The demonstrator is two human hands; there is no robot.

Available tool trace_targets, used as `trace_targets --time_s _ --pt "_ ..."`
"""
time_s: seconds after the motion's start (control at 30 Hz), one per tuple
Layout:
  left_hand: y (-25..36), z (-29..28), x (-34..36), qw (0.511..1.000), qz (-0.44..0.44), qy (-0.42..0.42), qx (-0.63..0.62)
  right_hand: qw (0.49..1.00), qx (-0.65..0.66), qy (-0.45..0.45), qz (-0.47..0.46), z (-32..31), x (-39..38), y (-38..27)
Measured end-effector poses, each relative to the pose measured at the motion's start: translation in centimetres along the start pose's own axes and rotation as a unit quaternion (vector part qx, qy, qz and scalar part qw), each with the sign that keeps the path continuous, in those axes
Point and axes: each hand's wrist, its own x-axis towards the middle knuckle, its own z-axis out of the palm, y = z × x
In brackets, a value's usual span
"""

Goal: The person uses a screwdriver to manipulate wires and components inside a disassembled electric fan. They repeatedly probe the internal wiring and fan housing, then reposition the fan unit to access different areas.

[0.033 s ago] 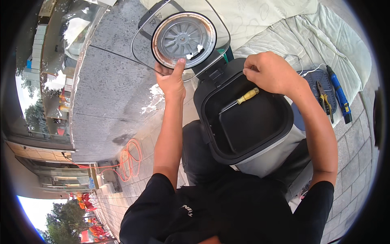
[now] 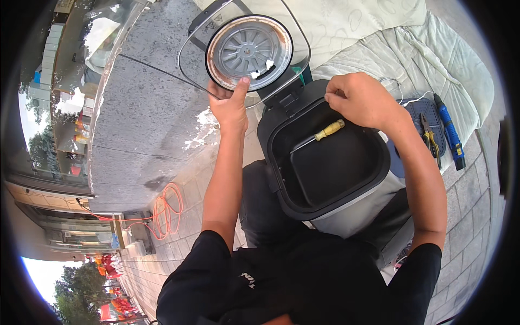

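Note:
A rice cooker-like appliance stands between my knees, its dark lid tipped back. On the lid is a round metal inner plate (image 2: 247,51), brown-stained near its black gasket and bearing white scraps. My left hand (image 2: 229,105) grips the plate's near edge, thumb on top and fingers underneath. Inside the black, square-cornered body (image 2: 341,173) lies a screwdriver (image 2: 329,130) with a yellow handle, its shaft pointing left. Over the body's far right rim, my right hand (image 2: 362,100) is closed with its fingertips pinched together. Whatever they may hold is hidden.
Pliers (image 2: 429,138) with yellow handles lie on a blue-grey tray, beside a blue pen-shaped tool (image 2: 450,132) with a white cord. A pale quilted cloth (image 2: 374,46) spreads beyond the appliance. At left are a grey stone ledge (image 2: 146,108) and a coiled orange hose (image 2: 169,211).

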Motion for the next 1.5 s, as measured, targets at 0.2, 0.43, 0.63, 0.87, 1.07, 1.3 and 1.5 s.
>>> trace_targets --time_s 0.2,0.43,0.63,0.87,1.07,1.3,1.5 --pt "0.2 0.0 -0.9 1.0 0.013 0.005 -0.02 0.995 0.078 0.007 0.065 -0.8 2.0 -2.7" --pt "-0.6 0.1 -2.1 0.999 0.035 0.001 -0.015 0.967 0.193 0.121 0.112 -3.2 2.3 -5.3" --pt "-0.8 0.5 -3.4 0.998 0.063 -0.006 -0.026 0.95 0.236 0.197 0.061 -5.1 2.5 -7.6" --pt "-0.4 0.4 -3.9 0.994 0.098 -0.019 -0.045 0.929 0.3 0.209 0.051 -5.0 2.0 -10.8" --pt "-0.4 0.5 -4.3 0.993 0.107 -0.023 -0.051 0.926 0.338 0.158 0.06 -4.9 1.7 -10.6" --pt "-0.5 0.2 -5.1 0.991 0.118 -0.057 -0.041 0.916 0.365 0.142 0.093 -4.7 0.6 -10.9" --pt "-0.8 -0.8 -6.5 0.995 0.078 -0.069 0.004 0.923 0.358 0.114 0.087 -3.8 -0.7 -9.8"
